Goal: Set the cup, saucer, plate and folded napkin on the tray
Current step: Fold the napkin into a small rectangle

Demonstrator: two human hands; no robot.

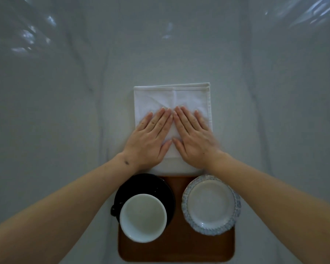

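Note:
A white cloth napkin [171, 96] lies folded in a rectangle on the table, just beyond the brown wooden tray [176, 244]; its near edge overlaps the tray's far rim. My left hand [151, 140] and my right hand [193, 138] both press flat on the napkin, palms down, fingertips nearly meeting in the middle. On the tray's left side a black saucer [147, 183] carries a white-lined cup [143, 218] with a dark handle. A blue-rimmed plate [211, 204] sits on the tray's right side.
The pale marble-look table [65, 111] stretches wide on every side of the napkin and tray, with glare patches at the far corners. The tray reaches close to the near edge of the view.

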